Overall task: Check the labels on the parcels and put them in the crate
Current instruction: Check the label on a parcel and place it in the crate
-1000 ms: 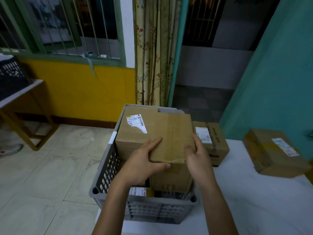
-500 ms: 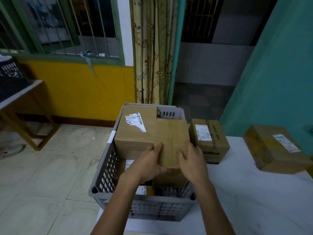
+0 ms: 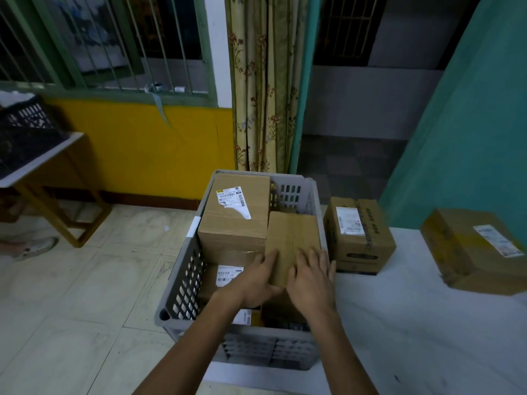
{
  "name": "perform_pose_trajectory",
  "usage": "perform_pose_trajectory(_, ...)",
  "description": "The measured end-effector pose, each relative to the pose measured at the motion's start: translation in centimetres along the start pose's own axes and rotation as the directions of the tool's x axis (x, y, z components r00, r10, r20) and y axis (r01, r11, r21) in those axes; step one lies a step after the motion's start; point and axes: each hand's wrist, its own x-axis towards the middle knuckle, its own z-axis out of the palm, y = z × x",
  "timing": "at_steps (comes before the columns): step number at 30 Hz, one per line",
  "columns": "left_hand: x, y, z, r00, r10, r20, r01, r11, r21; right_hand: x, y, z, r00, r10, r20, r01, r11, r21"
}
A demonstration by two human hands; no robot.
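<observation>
A grey plastic crate (image 3: 182, 280) stands at the left end of the white table (image 3: 413, 323). Inside, at the back left, a large cardboard parcel (image 3: 233, 223) shows a white label on top. Beside it on the right sits a plain taped parcel (image 3: 291, 238), sunk low in the crate. My left hand (image 3: 253, 283) grips its near left edge, thumb on top. My right hand (image 3: 310, 280) lies flat on its near right part, fingers spread. Below, another labelled parcel (image 3: 225, 276) shows partly.
Two more cardboard parcels with labels lie on the table: one (image 3: 358, 235) right beside the crate, one (image 3: 470, 252) further right by the teal wall. On the left stands a wooden table with a black crate (image 3: 25, 129). A person's shoe (image 3: 31, 248) rests on the tiled floor.
The plain parcel has gone down from above the crate into its right side, beside the labelled parcel. Both hands followed it down, and the right hand's fingers have spread flat.
</observation>
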Motion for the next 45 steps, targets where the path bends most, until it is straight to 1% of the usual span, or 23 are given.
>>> perform_pose_trajectory(4, 0.7, -1.0, 1.7, 1.000, 0.006, -0.006, -0.006, 0.999, 0.052, 0.0, -0.9, 0.8, 0.999, -0.050, 0.012, 0.051, 0.998, -0.041)
perform_pose_trajectory(8, 1.7, -1.4, 1.0, 1.000, 0.019, 0.003, -0.020, 0.999, 0.038, 0.4, -1.2, 1.6, 0.996, -0.051, 0.074, 0.049, 0.999, 0.022)
perform_pose_trajectory(12, 2.5, -2.0, 1.8, 0.999, 0.031, 0.024, -0.032, 0.999, 0.028, 0.9, -0.9, 2.1, 0.994, -0.040, 0.106, 0.038, 0.999, 0.023)
perform_pose_trajectory(14, 2.8, -2.2, 2.3, 1.000, 0.025, 0.018, -0.026, 0.998, 0.052, 0.9, -0.7, 2.3, 0.994, -0.045, 0.103, 0.043, 0.999, 0.026)
perform_pose_trajectory(20, 3.9, -2.8, 3.2, 0.991, 0.084, -0.107, -0.060, 0.976, 0.208, 1.2, -0.6, 1.9, 0.991, -0.064, 0.116, 0.059, 0.997, 0.050)
perform_pose_trajectory(26, 4.6, -2.7, 3.5, 0.952, 0.154, -0.265, -0.127, 0.985, 0.118, 2.1, -0.5, 1.4, 0.989, -0.109, 0.099, 0.104, 0.993, 0.050)
perform_pose_trajectory(28, 4.7, -2.5, 3.6, 0.960, 0.141, -0.240, -0.105, 0.982, 0.158, 2.3, -0.2, 1.7, 0.986, -0.116, 0.119, 0.115, 0.993, 0.018)
perform_pose_trajectory(31, 4.6, -2.5, 3.6, 0.976, 0.081, -0.203, -0.012, 0.948, 0.317, 2.2, 0.1, 2.0, 0.975, -0.130, 0.183, 0.133, 0.991, -0.005)
perform_pose_trajectory(33, 4.5, -2.6, 3.0, 0.980, 0.093, -0.177, -0.015, 0.918, 0.397, 2.4, 0.4, 1.9, 0.965, -0.133, 0.227, 0.135, 0.991, 0.005)
perform_pose_trajectory(34, 4.5, -2.7, 2.8, 0.982, 0.094, -0.162, -0.026, 0.925, 0.379, 2.5, 0.6, 1.6, 0.960, -0.135, 0.245, 0.136, 0.991, 0.014)
perform_pose_trajectory(37, 3.8, -3.0, 2.6, 0.988, 0.048, -0.147, -0.012, 0.973, 0.233, 2.6, 1.0, 1.6, 0.953, -0.152, 0.262, 0.153, 0.988, 0.017)
perform_pose_trajectory(38, 3.7, -3.1, 2.6, 0.989, 0.036, -0.145, -0.003, 0.975, 0.222, 2.4, 1.1, 1.7, 0.953, -0.160, 0.257, 0.166, 0.986, -0.002)
perform_pose_trajectory(40, 3.8, -2.9, 2.8, 0.990, 0.040, -0.137, -0.004, 0.967, 0.253, 2.2, 1.3, 2.0, 0.954, -0.179, 0.240, 0.193, 0.981, -0.035)
perform_pose_trajectory(42, 3.9, -2.6, 2.6, 0.985, 0.048, -0.168, -0.002, 0.963, 0.268, 2.5, 1.2, 1.9, 0.958, -0.198, 0.210, 0.213, 0.976, -0.051)
perform_pose_trajectory(43, 4.0, -2.6, 2.4, 0.982, 0.056, -0.180, -0.004, 0.961, 0.277, 2.4, 1.1, 1.7, 0.963, -0.200, 0.182, 0.213, 0.975, -0.055)
perform_pose_trajectory(45, 4.1, -2.6, 2.1, 0.973, 0.088, -0.212, -0.020, 0.953, 0.303, 2.4, 0.7, 1.3, 0.976, -0.206, 0.068, 0.210, 0.975, -0.068)
